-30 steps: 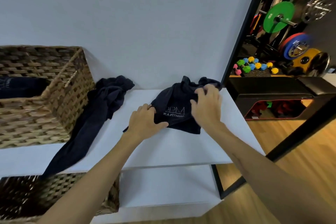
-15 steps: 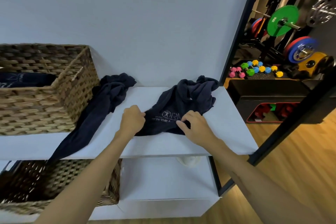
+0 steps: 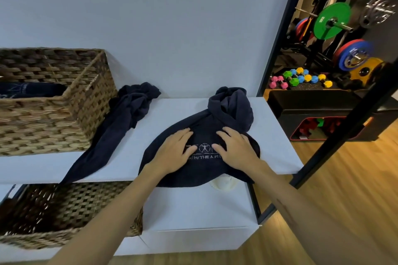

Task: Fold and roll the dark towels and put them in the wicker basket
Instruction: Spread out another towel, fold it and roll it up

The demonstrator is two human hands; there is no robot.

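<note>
A dark navy towel (image 3: 204,170) with pale printed lettering lies on the white shelf top (image 3: 277,135), its near edge hanging over the front and its far end bunched up. My left hand (image 3: 172,153) and my right hand (image 3: 237,150) both rest flat on it, fingers spread, either side of the print. A second dark towel (image 3: 120,125) lies crumpled to the left and trails over the shelf's front edge. The wicker basket (image 3: 86,118) stands at the left of the shelf with a dark rolled towel (image 3: 30,92) inside.
Another wicker basket (image 3: 71,206) sits on the lower shelf at the left. A pale object (image 3: 223,183) peeks out under the towel's edge. A black frame (image 3: 277,34) borders the shelf on the right, with weight plates and coloured dumbbells (image 3: 301,78) behind it.
Both hands have pulled the printed towel toward the front edge and spread it out. They pinched the cloth before; now they lie flat on it. The other towel has not moved.
</note>
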